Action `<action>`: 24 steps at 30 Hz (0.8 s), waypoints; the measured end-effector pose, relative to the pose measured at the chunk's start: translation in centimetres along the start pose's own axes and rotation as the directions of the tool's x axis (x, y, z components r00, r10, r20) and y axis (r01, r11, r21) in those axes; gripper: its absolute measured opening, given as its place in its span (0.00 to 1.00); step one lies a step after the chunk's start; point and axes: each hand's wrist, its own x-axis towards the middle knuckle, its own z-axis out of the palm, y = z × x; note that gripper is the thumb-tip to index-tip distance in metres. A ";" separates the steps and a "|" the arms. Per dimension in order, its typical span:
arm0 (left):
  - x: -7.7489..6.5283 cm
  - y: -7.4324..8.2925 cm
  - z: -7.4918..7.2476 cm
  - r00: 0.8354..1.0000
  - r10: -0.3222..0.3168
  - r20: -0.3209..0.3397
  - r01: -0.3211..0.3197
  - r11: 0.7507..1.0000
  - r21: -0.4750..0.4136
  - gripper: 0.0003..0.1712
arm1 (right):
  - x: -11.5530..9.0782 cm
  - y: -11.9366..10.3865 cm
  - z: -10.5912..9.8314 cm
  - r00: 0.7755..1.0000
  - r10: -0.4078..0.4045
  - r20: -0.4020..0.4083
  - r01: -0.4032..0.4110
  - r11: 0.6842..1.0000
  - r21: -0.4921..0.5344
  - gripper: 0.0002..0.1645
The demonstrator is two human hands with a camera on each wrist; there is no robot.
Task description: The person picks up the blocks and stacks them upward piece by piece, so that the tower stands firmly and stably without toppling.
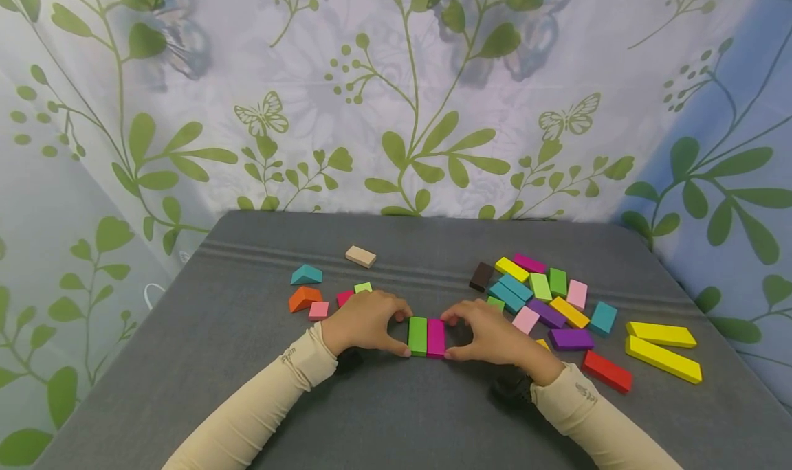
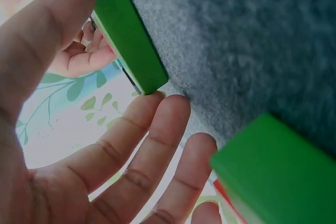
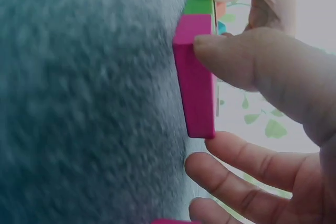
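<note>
A green block (image 1: 417,337) and a magenta block (image 1: 436,338) lie side by side on the grey tabletop, long sides together. My left hand (image 1: 368,322) holds the green block between thumb and index finger, one at either end. On the magenta block, my right hand (image 1: 490,334) has its thumb near the close end and its index fingertip at the far end. The left wrist view shows the green block (image 2: 130,38) close up, with a second green block (image 2: 281,166) beyond the other fingers. In the right wrist view the magenta block (image 3: 195,85) stands before the green one.
Left of the hands lie a teal block (image 1: 306,275), an orange block (image 1: 305,299), small pink and light green pieces, and a beige block (image 1: 361,256). Several coloured blocks cluster at right around a purple block (image 1: 571,339), with a red block (image 1: 607,371) and long yellow blocks (image 1: 663,360).
</note>
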 end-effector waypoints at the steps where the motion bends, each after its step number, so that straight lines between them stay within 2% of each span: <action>1: 0.0 0.0 0.0 1.000 0.000 0.001 0.000 1.000 0.001 0.29 | 0.0 -0.1 0.1 1.000 0.000 -0.006 0.000 1.000 -0.002 0.33; 14: -0.5 -0.6 -1.3 0.994 -0.090 0.068 0.088 0.996 0.022 0.29 | 0.9 -1.2 1.6 0.999 -0.001 -0.048 0.001 1.000 0.001 0.33; 20: -0.4 -0.6 -1.3 0.993 -0.087 0.084 0.086 0.996 0.019 0.32 | 0.6 -0.9 1.4 0.999 -0.009 -0.037 0.010 1.000 0.027 0.35; 24: -0.2 -0.8 -1.8 0.993 -0.078 0.087 0.082 0.996 -0.033 0.35 | -0.1 -0.3 0.6 0.999 -0.005 -0.040 0.007 0.999 0.048 0.36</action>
